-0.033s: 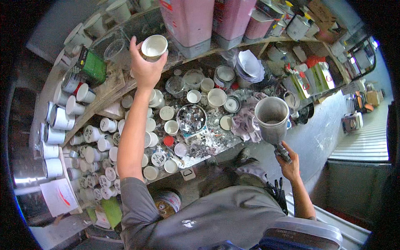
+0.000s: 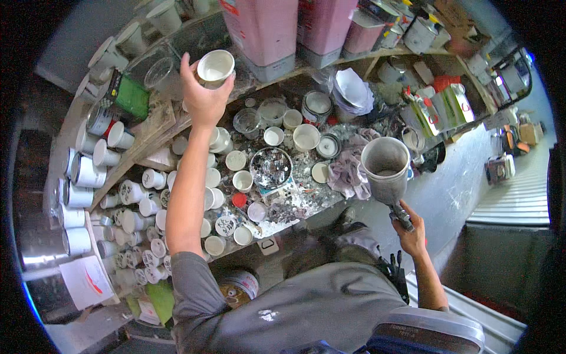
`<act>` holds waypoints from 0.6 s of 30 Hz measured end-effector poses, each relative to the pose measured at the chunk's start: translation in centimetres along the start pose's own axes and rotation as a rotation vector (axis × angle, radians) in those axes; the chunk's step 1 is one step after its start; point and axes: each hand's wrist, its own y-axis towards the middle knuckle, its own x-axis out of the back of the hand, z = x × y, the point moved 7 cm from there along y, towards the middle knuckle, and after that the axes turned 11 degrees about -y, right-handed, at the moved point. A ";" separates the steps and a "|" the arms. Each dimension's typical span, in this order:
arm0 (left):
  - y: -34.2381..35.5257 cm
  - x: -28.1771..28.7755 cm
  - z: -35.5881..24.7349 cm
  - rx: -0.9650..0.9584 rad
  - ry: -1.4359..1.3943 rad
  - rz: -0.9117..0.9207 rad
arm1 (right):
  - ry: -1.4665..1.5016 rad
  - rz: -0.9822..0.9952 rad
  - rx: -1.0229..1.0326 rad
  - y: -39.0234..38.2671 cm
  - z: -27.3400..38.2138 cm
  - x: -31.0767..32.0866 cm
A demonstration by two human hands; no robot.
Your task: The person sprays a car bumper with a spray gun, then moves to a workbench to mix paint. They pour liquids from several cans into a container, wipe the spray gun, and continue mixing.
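Note:
Raised at the upper left, my left hand (image 2: 203, 100) is closed round a white cup (image 2: 216, 66), fingers and thumb on its sides, with the open mouth toward me. On the right, my right hand (image 2: 413, 230) grips a paint spray gun (image 2: 402, 219) by its metal body. A large grey cup (image 2: 385, 168) stands on top of the gun, its mouth open and its inside stained. The gun is held past the bench's near edge. Between my arms, a paint-smeared workbench (image 2: 289, 215) bears a round paint-spattered lid or pan (image 2: 270, 167) and several white cups (image 2: 306, 137).
Many lidded tubs (image 2: 132, 221) crowd the bench's left side. Above, a wooden shelf (image 2: 171, 127) carries a green can (image 2: 127, 95) and large pink canisters (image 2: 262, 35). A crumpled rag (image 2: 349, 171) lies beside the spray gun's cup. Below the bench stands a bucket (image 2: 242, 283).
The whole view has shifted very slightly. Both hands keep their holds on the cup and the spray gun.

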 end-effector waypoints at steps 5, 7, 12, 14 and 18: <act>-0.7 -0.2 -2.0 0.026 -0.079 0.088 | 0.038 -0.001 0.050 -1.6 -0.8 0.0; -1.2 0.1 -2.9 0.088 -0.106 0.121 | 0.008 0.019 0.039 -1.8 -1.0 -0.2; -2.8 0.6 -5.9 0.215 -0.300 0.225 | 0.001 0.095 0.054 -1.6 -0.9 -1.1; -3.3 0.9 -7.1 0.264 -0.343 0.247 | 0.003 0.119 0.069 -1.2 -0.8 -1.6; -3.8 1.7 -9.5 0.292 -0.357 0.277 | -0.013 0.160 0.088 -0.4 -0.8 -2.4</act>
